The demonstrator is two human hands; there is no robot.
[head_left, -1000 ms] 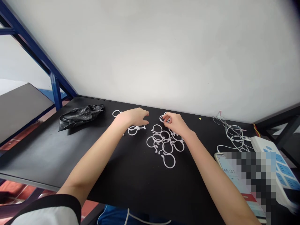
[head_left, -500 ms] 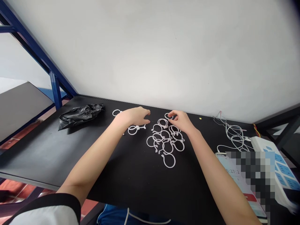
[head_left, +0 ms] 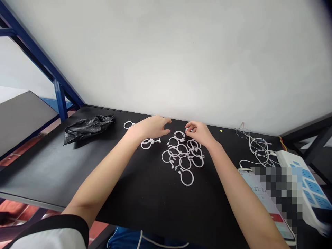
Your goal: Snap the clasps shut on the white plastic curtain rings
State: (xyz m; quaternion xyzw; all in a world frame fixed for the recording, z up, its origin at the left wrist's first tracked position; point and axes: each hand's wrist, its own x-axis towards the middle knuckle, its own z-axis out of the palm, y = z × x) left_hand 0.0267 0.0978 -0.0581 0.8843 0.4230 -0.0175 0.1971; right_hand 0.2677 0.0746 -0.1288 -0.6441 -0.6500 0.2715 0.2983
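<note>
At the bottom edge of my view is a white sleeve [head_left: 49, 237] with a black cuff, and both bare forearms reach out over the black table [head_left: 129, 193]. Near on the right lie a phone [head_left: 255, 185], partly blurred out, and a white power strip [head_left: 308, 193].

Further out, a single white ring [head_left: 186, 177] lies at the near tip of the pile of white rings [head_left: 183, 155], which overlap flat on the table between the two arms. Left of the pile sits a linked pair of rings [head_left: 148, 142], just under the left wrist.

The left hand [head_left: 151, 127] is palm down over the table beyond that pair. Its grip is loose and spread, the fingers point towards the other hand, and I see nothing in it. The right hand [head_left: 201, 134] is at the far edge of the pile. Its grip is closed, with thumb and forefinger pinched on a small white piece [head_left: 186, 129]. It looks like one more ring, but most of it is hidden. The two hands' fingertips are near each other but apart.

Further left lie a crumpled black bag [head_left: 88, 126] and a lone ring [head_left: 128, 125]. On the right, white cables [head_left: 256, 148] are tangled near the pale wall [head_left: 181, 62].
</note>
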